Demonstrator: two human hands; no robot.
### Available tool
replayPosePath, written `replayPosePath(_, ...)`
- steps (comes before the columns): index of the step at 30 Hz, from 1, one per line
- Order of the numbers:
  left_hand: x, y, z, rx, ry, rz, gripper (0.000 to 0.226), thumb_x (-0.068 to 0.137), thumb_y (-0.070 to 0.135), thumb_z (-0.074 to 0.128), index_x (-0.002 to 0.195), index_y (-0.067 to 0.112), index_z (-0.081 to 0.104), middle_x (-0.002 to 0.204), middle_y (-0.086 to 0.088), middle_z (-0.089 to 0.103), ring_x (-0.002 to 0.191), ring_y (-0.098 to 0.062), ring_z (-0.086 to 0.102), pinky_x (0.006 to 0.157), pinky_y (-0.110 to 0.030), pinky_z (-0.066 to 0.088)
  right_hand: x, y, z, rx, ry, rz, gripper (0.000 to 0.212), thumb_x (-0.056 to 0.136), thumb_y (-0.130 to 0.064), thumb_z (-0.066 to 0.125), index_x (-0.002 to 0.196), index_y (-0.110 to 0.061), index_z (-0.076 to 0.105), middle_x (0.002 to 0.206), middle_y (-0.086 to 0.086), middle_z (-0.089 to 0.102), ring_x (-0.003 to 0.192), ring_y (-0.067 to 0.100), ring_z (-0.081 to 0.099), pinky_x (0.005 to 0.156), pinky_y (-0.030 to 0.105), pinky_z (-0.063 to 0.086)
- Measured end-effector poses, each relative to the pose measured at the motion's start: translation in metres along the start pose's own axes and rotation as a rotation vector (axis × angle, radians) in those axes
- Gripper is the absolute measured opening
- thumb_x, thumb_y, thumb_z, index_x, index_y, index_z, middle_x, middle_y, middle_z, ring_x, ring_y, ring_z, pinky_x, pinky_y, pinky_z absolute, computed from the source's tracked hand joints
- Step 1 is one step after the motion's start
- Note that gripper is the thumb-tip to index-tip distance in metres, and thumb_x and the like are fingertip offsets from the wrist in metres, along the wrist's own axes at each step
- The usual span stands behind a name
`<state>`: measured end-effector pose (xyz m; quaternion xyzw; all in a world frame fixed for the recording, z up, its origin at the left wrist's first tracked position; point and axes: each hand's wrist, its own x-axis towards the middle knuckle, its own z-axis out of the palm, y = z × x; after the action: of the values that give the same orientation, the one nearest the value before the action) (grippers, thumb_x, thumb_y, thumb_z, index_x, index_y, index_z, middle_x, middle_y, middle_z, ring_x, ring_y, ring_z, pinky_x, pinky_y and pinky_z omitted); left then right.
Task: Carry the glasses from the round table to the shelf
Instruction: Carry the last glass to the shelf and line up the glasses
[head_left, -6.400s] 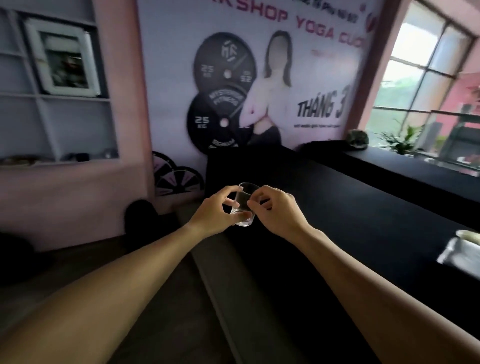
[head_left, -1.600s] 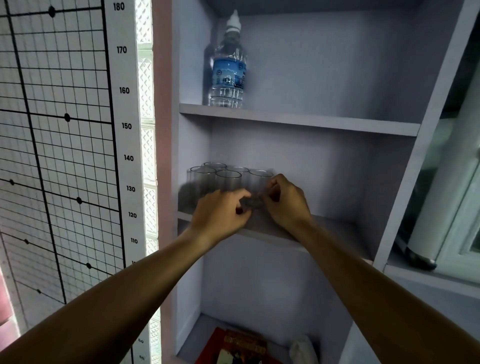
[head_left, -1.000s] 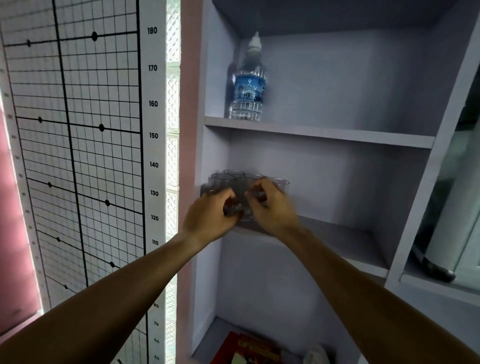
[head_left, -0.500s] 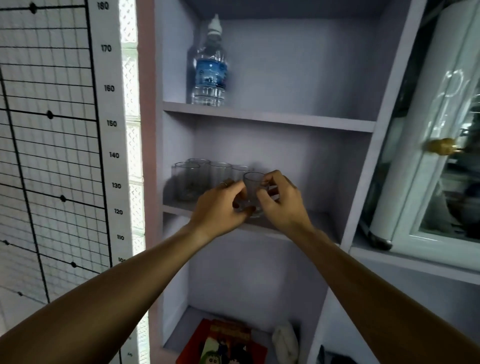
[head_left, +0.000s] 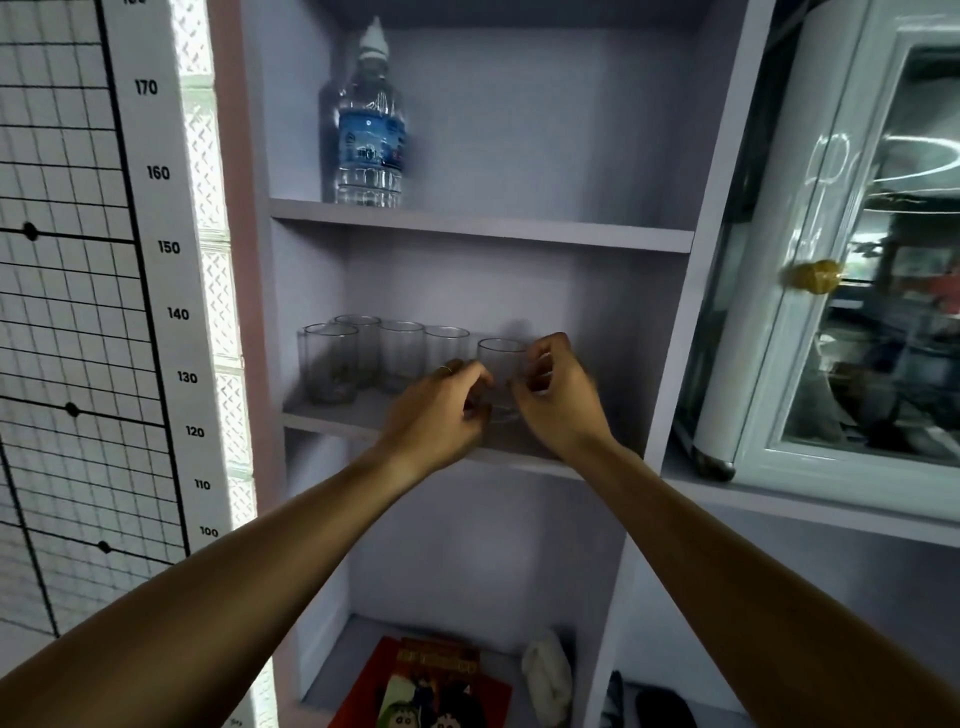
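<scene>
Clear glass (head_left: 501, 371) upright, rim up, on shelf (head_left: 332, 418)

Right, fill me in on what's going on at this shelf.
A person is setting a clear drinking glass onto the middle board of a pale lilac shelf unit. The left hand and the right hand flank it with curled fingers; blur hides whether they grip it. It stands at the right end of a row of four other clear glasses. A plastic water bottle with a blue label stands on the board above.
</scene>
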<state>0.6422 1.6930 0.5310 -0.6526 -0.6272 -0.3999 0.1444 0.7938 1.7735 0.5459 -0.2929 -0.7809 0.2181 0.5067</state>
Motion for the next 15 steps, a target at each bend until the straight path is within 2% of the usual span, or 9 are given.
replayPosePath(2,0.000,0.000,0.000,0.015,-0.040,-0.003,0.029,0.085,0.022,0.058,0.113,0.028,0.060,0.112,0.004,0.065,0.094,-0.020,0.067,0.072,-0.039,0.057,0.002,0.002,0.003,-0.073,-0.009,0.006,0.027,0.083,-0.006,0.070,0.098,-0.023,0.055,0.086,-0.005,0.062,0.078,0.011,0.062,0.068,0.029,0.059)
replayPosePath(6,-0.002,0.002,-0.001,0.072,-0.081,0.004,0.041,0.086,0.022,0.058,0.126,0.022,0.058,0.125,-0.004,0.062,0.103,-0.028,0.065,0.079,-0.041,0.056,0.004,0.006,0.009,-0.088,-0.045,0.039,0.026,0.086,-0.007,0.066,0.108,-0.020,0.062,0.098,-0.005,0.067,0.086,0.011,0.066,0.076,0.026,0.059)
replayPosePath(15,-0.003,0.003,-0.005,0.042,-0.070,-0.044,0.053,0.082,0.022,0.063,0.135,0.021,0.055,0.127,-0.009,0.066,0.112,-0.033,0.062,0.087,-0.040,0.053,0.005,0.006,0.014,-0.124,-0.084,0.015,0.028,0.090,-0.011,0.063,0.114,-0.022,0.070,0.105,-0.001,0.074,0.092,0.016,0.068,0.081,0.024,0.054)
